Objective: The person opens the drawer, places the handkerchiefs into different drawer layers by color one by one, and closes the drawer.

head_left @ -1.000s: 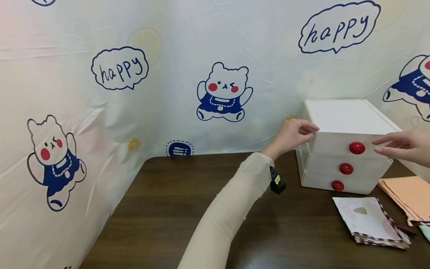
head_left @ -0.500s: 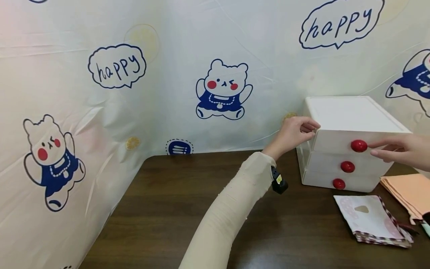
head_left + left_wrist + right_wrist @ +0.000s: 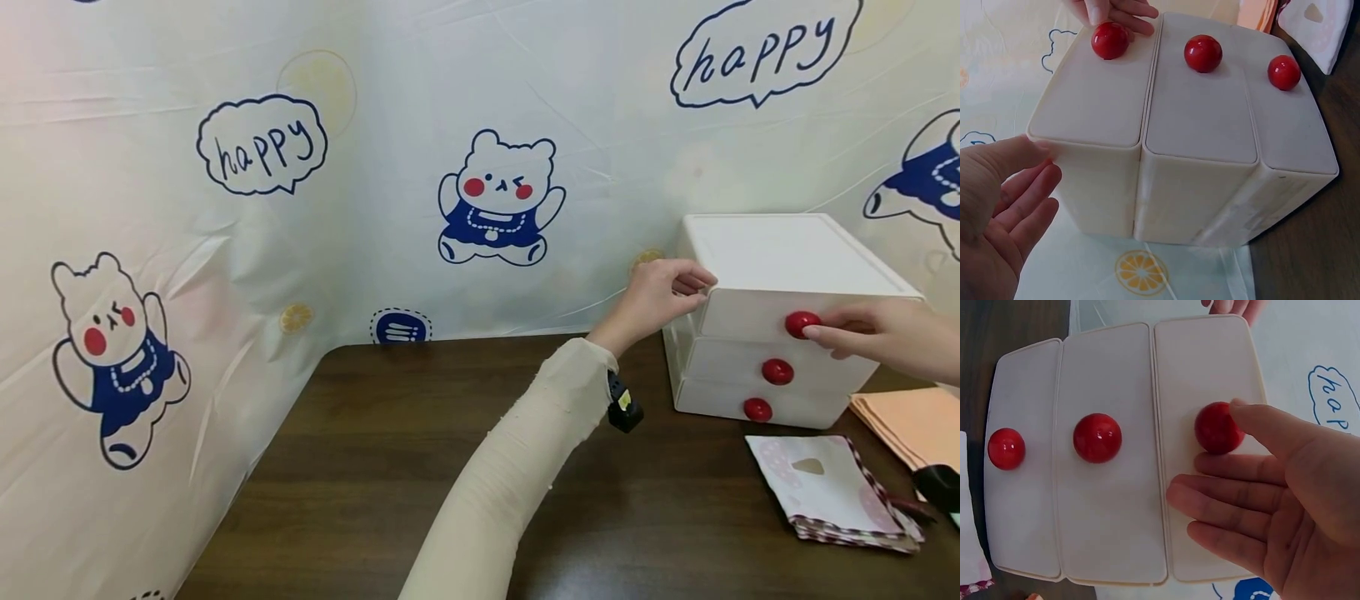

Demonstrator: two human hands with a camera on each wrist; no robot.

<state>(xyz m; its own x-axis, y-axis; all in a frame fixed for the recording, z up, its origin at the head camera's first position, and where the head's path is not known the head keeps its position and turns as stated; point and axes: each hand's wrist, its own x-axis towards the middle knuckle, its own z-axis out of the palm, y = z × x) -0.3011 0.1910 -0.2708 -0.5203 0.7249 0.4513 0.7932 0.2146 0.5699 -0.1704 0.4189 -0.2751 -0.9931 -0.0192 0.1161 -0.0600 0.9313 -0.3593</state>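
Toward the right edge of the head view stands a white drawer box (image 3: 738,354) on the brown table (image 3: 375,467), three knobs down its front. The top knob (image 3: 800,324) lies just left of the right hand's (image 3: 888,333) fingertips and touches them: thumb and forefinger pinch it from either side, while the right wrist view shows the other fingers extended below it. The top drawer front (image 3: 750,315) has its long axis running left to right across the head view, the knob right of its middle, so the right hand is the nearer one. Left of it, the left hand (image 3: 663,296) has its thumb against the box's upper left front corner, fingers loosely bent beside the side wall, not wrapped around anything. Lower right lies a folded printed cloth (image 3: 817,483).
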